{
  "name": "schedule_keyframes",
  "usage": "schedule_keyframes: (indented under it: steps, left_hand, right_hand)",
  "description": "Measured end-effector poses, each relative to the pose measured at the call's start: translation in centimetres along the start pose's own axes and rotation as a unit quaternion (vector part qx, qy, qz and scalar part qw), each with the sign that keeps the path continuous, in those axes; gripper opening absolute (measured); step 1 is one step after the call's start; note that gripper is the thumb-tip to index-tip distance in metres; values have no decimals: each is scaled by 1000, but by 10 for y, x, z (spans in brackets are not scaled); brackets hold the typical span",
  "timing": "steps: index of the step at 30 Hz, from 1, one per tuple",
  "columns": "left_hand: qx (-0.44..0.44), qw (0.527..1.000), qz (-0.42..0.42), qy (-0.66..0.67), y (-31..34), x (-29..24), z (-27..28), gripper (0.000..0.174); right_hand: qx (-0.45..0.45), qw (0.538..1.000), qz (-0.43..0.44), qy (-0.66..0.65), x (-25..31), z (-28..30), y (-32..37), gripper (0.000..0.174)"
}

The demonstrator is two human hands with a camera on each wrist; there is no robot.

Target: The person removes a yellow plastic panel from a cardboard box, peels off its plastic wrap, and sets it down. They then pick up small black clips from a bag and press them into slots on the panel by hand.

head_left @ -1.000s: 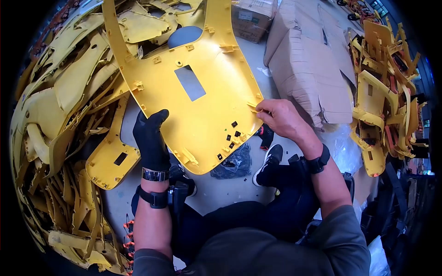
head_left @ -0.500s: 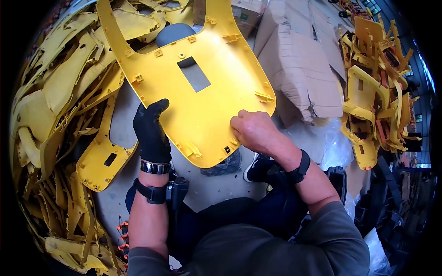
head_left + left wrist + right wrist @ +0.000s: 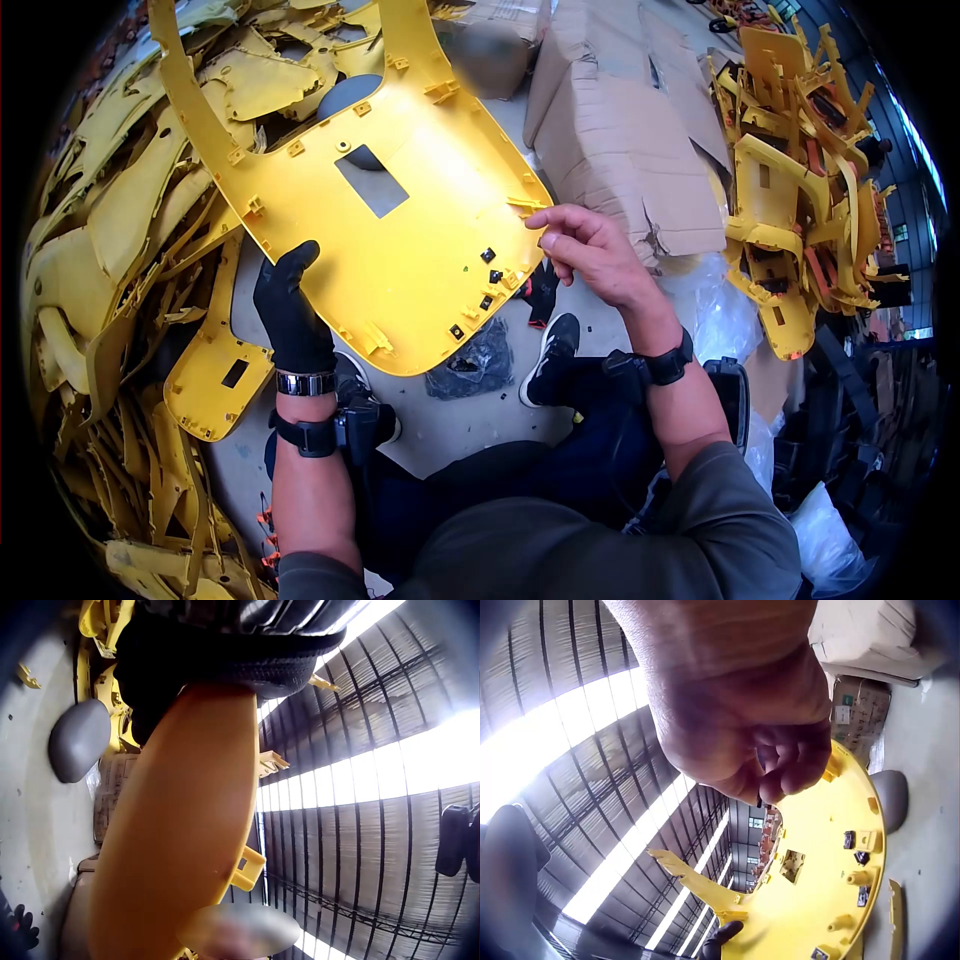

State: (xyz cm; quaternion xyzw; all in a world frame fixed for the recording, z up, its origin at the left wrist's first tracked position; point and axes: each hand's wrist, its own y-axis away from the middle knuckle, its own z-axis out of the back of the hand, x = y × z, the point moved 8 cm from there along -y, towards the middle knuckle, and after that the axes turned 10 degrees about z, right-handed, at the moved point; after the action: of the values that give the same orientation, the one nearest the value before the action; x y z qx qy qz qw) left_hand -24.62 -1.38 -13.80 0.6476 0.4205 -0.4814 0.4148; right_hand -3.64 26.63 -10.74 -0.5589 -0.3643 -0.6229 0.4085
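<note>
A yellow plastic panel (image 3: 390, 250), with a rectangular cutout and two long arms at its far end, is held up tilted before the person. The left hand (image 3: 293, 312), in a black glove, grips its left edge, thumb over the inner face. Beside the right edge, near a moulded tab, the bare right hand (image 3: 597, 258) pinches a small black clip (image 3: 760, 801) between thumb and fingers, which hide most of it. Several more small black clips (image 3: 488, 255) lie on the panel's near right part; one (image 3: 456, 331) sits by the bottom rim.
A tall heap of yellow panels (image 3: 130, 230) stands at left, with a similar panel (image 3: 210, 395) on the floor beside it. Large cardboard boxes (image 3: 630, 140) stand ahead to the right. Farther right is another yellow stack (image 3: 780, 190). A black plastic bag (image 3: 470, 365) lies between the feet.
The right hand reached into the loose clips, took one and moved back up to the right edge. The panel has shifted left in view, still held by the left hand.
</note>
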Motion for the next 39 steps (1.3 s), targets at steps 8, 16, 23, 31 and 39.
schedule_keyframes:
  steps: [8, 16, 23, 31, 39]
  left_hand:
    - [-6, 997, -57, -44, -3, 2, 5, 21]
    - [19, 998, 6, 62, -10, 16, 7, 22]
    - [25, 996, -23, -86, -9, 17, 8, 35]
    - [38, 997, -13, -66, -7, 13, 7, 38]
    - [42, 999, 9, -4, -5, 14, 4, 39]
  right_hand:
    - [30, 996, -42, -79, -15, -4, 0, 17]
    - [30, 995, -35, -88, -13, -7, 0, 15]
    - [82, 995, -47, 45, -20, -13, 2, 15]
    - [84, 932, 149, 320, 9, -22, -1, 12]
    - [99, 914, 186, 347, 2, -29, 0, 14]
